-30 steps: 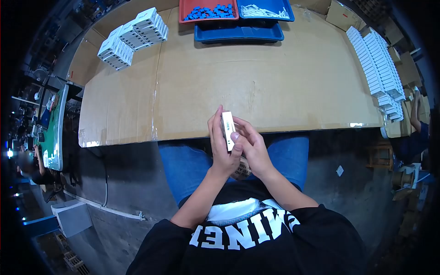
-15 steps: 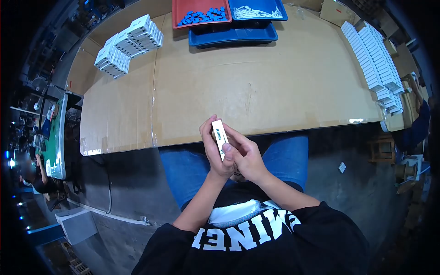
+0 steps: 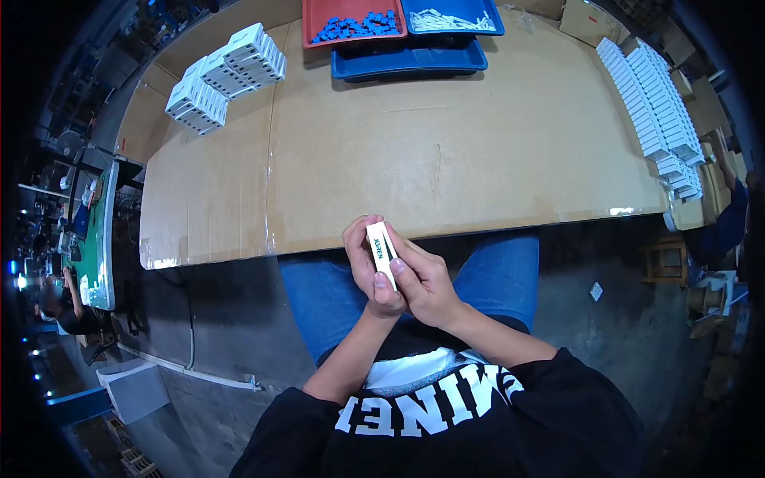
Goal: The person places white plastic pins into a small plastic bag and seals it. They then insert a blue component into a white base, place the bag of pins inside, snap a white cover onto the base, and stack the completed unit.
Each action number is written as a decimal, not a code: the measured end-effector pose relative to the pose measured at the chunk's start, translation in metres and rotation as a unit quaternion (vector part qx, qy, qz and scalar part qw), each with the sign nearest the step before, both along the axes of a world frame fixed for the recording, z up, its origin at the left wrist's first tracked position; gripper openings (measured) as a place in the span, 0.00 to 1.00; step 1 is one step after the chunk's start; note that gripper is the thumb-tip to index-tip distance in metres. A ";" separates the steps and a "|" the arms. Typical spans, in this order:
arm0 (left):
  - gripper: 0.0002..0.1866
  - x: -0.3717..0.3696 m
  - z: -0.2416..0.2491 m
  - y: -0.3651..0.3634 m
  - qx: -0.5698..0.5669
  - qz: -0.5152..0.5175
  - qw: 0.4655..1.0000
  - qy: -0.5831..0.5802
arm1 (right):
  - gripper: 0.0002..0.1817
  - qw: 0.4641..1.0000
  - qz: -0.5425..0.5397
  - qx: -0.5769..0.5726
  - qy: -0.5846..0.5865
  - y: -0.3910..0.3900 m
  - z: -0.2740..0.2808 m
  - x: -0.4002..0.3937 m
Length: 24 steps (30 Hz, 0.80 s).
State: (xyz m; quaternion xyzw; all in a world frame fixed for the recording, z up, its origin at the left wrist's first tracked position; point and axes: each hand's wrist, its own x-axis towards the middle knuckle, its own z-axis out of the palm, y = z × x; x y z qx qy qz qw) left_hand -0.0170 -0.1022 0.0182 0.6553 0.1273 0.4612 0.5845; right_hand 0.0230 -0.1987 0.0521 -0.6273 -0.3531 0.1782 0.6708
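A small white box-shaped piece (image 3: 380,248) with dark lettering on its face is held between both hands, just off the near edge of the cardboard-covered table (image 3: 358,159). My left hand (image 3: 368,267) wraps its left side, with the thumb on the lower end. On the right side my right hand (image 3: 426,283) closes round it, its thumb pressed near the lettered face. The fingers hide the sides and underside of the piece.
Stacked white pieces (image 3: 195,103) stand at the table's back left, and long rows of them (image 3: 649,103) at the right. At the back are a red tray (image 3: 315,36) of blue parts, a blue tray (image 3: 496,28) of white parts and another blue tray (image 3: 410,68). People are partly visible at both sides.
Both hands and the white piece have moved slightly down toward my body. My left thumb now rests on the lower end of the piece, and my right thumb has shifted to its right edge.
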 end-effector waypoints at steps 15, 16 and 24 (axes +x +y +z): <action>0.62 0.011 0.002 0.011 0.078 -0.071 0.991 0.082 | 0.33 0.976 0.022 -0.028 0.214 -0.012 0.005 0.029; 0.62 0.012 0.000 0.011 0.037 -0.116 0.989 0.082 | 0.32 0.971 0.036 -0.048 0.233 -0.017 0.002 0.037; 0.48 0.006 0.034 -0.003 -0.422 -0.284 0.855 0.105 | 0.48 0.947 0.036 -0.112 -0.298 -0.033 0.012 0.056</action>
